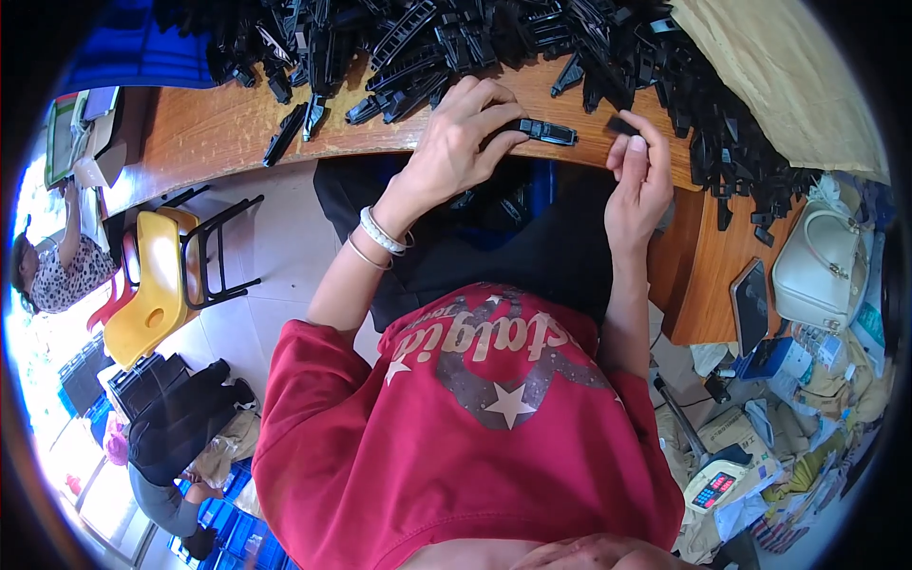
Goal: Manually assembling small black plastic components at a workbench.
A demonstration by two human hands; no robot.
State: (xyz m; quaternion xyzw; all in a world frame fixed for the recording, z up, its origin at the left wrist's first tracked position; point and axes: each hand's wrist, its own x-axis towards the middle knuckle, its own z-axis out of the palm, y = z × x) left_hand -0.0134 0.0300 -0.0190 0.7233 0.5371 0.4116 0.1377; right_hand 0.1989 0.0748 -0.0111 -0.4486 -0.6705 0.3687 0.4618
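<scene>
Over the front edge of the wooden table (pixel 204 142), my left hand (pixel 460 138) grips one end of a long, narrow black plastic part (pixel 548 131) between thumb and fingers. The part's other end points right, toward my right hand (pixel 640 185). Pinched between that hand's thumb and index finger is a small flat black piece (pixel 621 125), partly hidden by the fingers. The two pieces are apart. Beyond my hands lies a heap of similar black plastic parts (pixel 408 43). Two loose black parts (pixel 282 135) rest to the left, near the table edge.
More black parts (pixel 722 142) pile up on the right beside brown paper (pixel 798 66). A blue bin (pixel 142 43) stands far left. On the right are a phone (pixel 750 302), a white handbag (pixel 822 266) and a scale (pixel 714 483). Yellow chairs (pixel 157 275) and two people are at left.
</scene>
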